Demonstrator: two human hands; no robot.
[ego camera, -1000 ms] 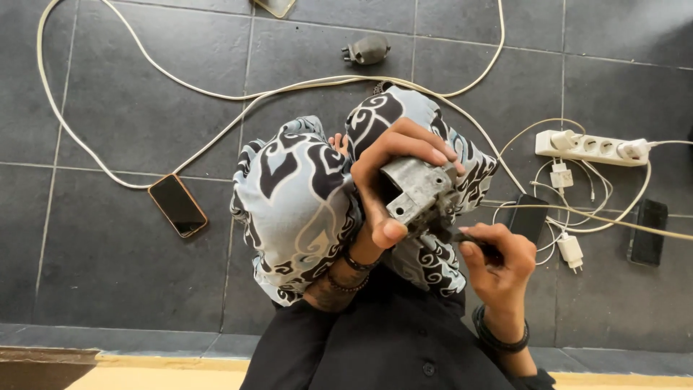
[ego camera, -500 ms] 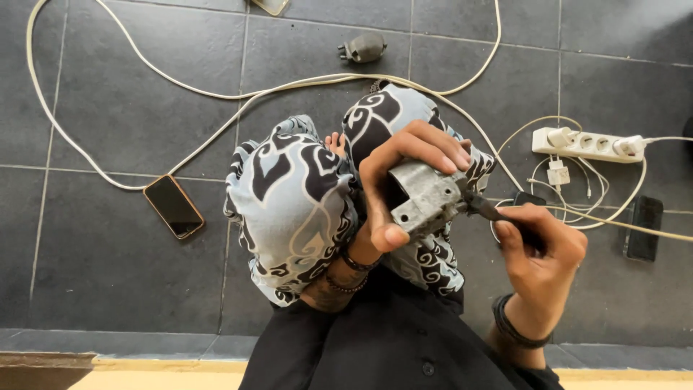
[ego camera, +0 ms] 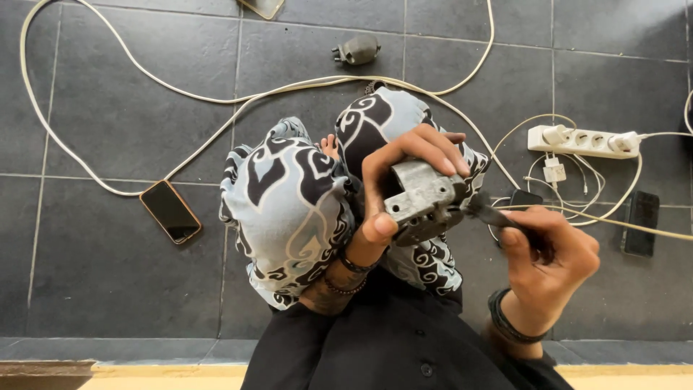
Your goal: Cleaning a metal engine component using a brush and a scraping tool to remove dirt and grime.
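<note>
My left hand (ego camera: pixel 404 173) grips a grey metal block-shaped part (ego camera: pixel 424 200) above my lap, thumb below and fingers curled over its top. My right hand (ego camera: pixel 548 260) is closed around a dark-handled tool (ego camera: pixel 505 219) whose tip touches the right side of the metal part. I sit cross-legged in patterned grey-and-black trousers (ego camera: pixel 289 209) on a dark tiled floor.
A phone (ego camera: pixel 170 211) lies on the tiles at left. A white cable (ego camera: pixel 216 108) loops across the floor. A white power strip (ego camera: pixel 583 141) with plugs and chargers sits at right, a dark phone (ego camera: pixel 641 222) beside it. A small grey part (ego camera: pixel 357 49) lies ahead.
My right hand has risen from below the metal part to its right side, bringing the tool's tip against it. My left hand keeps its grip.
</note>
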